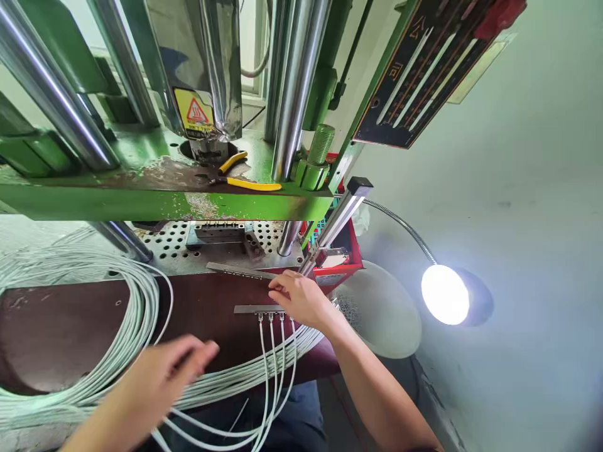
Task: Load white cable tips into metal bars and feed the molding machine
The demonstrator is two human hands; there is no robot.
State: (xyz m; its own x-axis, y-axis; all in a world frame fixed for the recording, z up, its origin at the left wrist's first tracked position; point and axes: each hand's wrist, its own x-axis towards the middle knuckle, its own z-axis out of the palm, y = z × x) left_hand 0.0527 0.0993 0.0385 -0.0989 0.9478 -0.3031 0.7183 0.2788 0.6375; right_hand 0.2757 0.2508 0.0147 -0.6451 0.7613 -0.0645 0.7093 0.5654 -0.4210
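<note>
Cables (pixel 271 351), four thin white ones, ran up into a small metal bar (pixel 257 309) lying flat on the brown bench (pixel 61 333), roughly at 6 o'clock from the green press (pixel 160 188). Right hand (pixel 301 298) sat at the bar's 3 o'clock end, fingers curled over it and pinching down on that end, so mostly closed. Left hand (pixel 164 373) was out at about 8 o'clock from the bar, blurred, fingers loosely bent over the white strands; couldn't tell if it actually had one pinched or was just brushing them.

Big coil (pixel 94 326) of the same white cable was piled at 9 o'clock on the bench. A second bar (pixel 240 270) lay just at 12 o'clock of the first, by the perforated plate (pixel 164 242). Yellow-handled pliers (pixel 245 179) were parked up on the press deck, and a gooseneck lamp (pixel 445 294) glared away at 3 o'clock.

My take on doing this bit well: the right hand needed to keep the bar pressed flat so it didn't skate, and the four leads wanted to stay parallel and uncrossed where they entered it. Slack from the coil looked like the thing most likely to tug them crooked.
</note>
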